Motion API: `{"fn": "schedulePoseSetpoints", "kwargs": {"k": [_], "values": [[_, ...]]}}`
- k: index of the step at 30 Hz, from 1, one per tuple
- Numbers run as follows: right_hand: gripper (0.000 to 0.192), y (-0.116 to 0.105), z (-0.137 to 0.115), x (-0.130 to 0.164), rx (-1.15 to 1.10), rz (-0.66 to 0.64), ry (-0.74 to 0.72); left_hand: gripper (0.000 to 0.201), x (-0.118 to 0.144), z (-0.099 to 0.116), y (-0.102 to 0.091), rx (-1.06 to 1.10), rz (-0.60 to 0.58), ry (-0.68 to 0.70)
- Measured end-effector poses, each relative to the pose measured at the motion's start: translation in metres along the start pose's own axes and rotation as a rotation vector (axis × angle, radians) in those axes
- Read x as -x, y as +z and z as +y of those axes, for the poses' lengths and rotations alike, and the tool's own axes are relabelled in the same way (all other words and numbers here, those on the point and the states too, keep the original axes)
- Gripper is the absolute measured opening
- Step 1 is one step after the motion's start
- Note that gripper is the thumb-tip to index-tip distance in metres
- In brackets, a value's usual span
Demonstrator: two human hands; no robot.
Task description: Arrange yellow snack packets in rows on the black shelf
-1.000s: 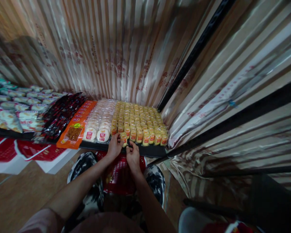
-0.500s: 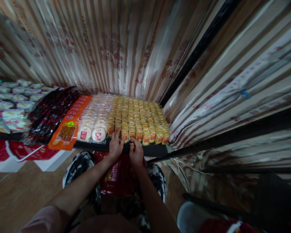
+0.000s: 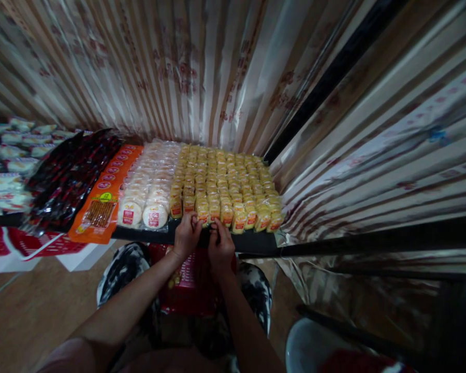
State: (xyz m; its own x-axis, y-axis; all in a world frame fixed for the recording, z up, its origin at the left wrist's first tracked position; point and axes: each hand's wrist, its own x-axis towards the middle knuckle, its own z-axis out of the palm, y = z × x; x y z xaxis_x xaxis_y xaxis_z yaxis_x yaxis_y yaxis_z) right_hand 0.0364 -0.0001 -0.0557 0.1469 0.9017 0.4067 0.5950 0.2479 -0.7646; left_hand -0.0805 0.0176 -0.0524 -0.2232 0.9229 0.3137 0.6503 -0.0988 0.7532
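Rows of small yellow wrapped snack packets (image 3: pixel 238 220) with red labels fill the right part of a dark shelf. At the front row, my left hand (image 3: pixel 187 237) is closed, thumb and fingers pinched against a yellow packet's lower front. My right hand (image 3: pixel 221 248) is closed too, its curled fingertips touching the bottom front of the packets just beside it. Between the two hands stand a couple of packets, upright and facing me. Round white wrapped crackers (image 3: pixel 155 215) stand in two rows just left of the yellow ones.
Further left lie an orange pretzel bag (image 3: pixel 97 212), dark shiny packets (image 3: pixel 64 181) and white packets (image 3: pixel 5 189). The black shelf edge (image 3: pixel 252 242) runs before me. Below are a red basket (image 3: pixel 194 300) between my knees and a pale bucket (image 3: pixel 308 347). A striped curtain (image 3: pixel 202 77) hangs behind.
The view has shifted slightly, coming nearer the shelf. Both hands remain at the front row of yellow packets, with the fingers a little more curled in.
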Motion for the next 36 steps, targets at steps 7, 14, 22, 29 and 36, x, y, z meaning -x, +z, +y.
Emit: {"fn": "schedulePoseSetpoints", "kwargs": {"k": [7,14,22,29,36], "values": [[0.035,0.000,-0.003,0.000,0.032,-0.020,0.030,0.013,0.005,0.002,0.000,-0.026,-0.013,-0.046],[0.036,0.006,-0.003,-0.001,0.084,0.020,0.035,0.018,0.004,0.004,0.002,-0.133,-0.063,-0.034],[0.039,0.007,0.004,0.002,-0.031,-0.013,0.035,0.025,0.007,0.000,0.003,-0.158,0.042,0.097],[0.037,-0.010,-0.005,0.017,-0.212,-0.119,0.000,0.033,0.018,0.001,-0.015,-0.053,0.071,0.063],[0.029,-0.004,-0.002,0.085,-0.094,-0.252,0.151,0.024,0.080,-0.007,-0.042,-0.102,-0.100,-0.007]]}}
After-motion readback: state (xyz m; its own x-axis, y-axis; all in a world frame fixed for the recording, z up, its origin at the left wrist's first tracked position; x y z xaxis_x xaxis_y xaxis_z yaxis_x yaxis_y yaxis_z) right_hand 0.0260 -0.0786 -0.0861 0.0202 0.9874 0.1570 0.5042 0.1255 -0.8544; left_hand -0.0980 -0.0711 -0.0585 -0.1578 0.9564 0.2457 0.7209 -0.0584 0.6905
